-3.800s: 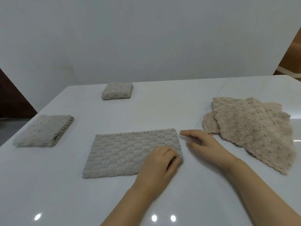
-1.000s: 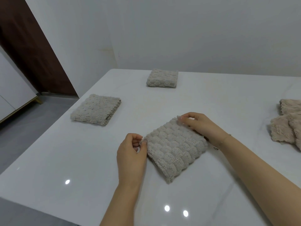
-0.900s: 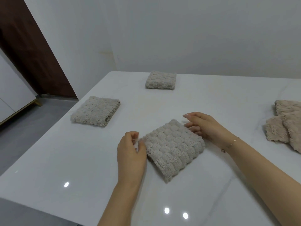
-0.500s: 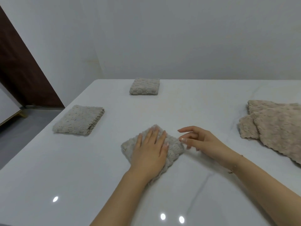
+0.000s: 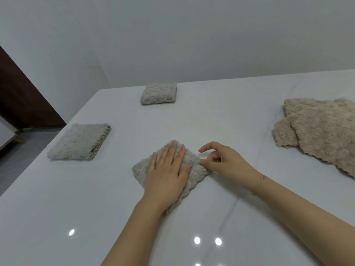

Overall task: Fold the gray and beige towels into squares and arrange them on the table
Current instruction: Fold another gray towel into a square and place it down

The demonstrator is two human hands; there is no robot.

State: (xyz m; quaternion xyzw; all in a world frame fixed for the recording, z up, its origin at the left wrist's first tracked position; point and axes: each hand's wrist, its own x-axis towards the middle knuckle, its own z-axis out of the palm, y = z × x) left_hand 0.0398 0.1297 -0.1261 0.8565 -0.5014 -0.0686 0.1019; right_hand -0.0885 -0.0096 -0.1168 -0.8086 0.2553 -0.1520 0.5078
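Left hand [image 5: 167, 172] lies flat, fingers spread, pressing the folded gray towel [image 5: 194, 169] at table [image 5: 115, 217] centre, grasping nothing. Right hand [image 5: 222, 162], at 3 o'clock, touches the towel's edge with curled fingertips; a pinch cannot be confirmed. Two folded gray squares [image 5: 79, 141] [image 5: 159, 93] lie at 10 and 12 o'clock; unfolded beige towels [image 5: 322, 129] lie at 2 o'clock.

Left hand [image 5: 166, 174] flat on seemingly folded gray towel [image 5: 194, 169]
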